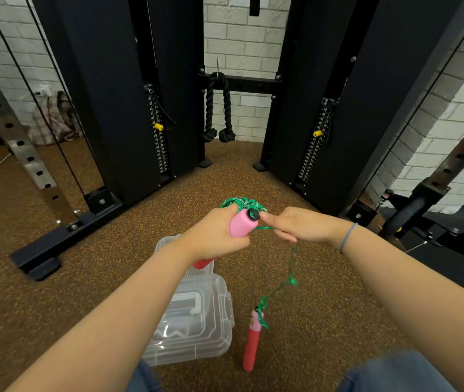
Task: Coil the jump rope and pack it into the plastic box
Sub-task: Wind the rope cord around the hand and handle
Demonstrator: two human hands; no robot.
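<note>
My left hand [213, 236] grips one pink and red jump rope handle [242, 224] together with a bunch of green rope coils [242, 204] that stick out above the fingers. My right hand [295, 225] pinches the green rope [291, 267] just right of that handle. From there the rope hangs down to the second pink and red handle [252, 342], which dangles near the floor. The clear plastic box [194, 315] lies on the floor below my left forearm, its lid and white carry handle on top.
A black cable machine with two weight stacks [158, 131] stands ahead, and a black rope attachment [219, 108] hangs between them. A steel rack upright [24, 145] is at the left, more black equipment [451, 236] at the right. The floor is brown speckled rubber.
</note>
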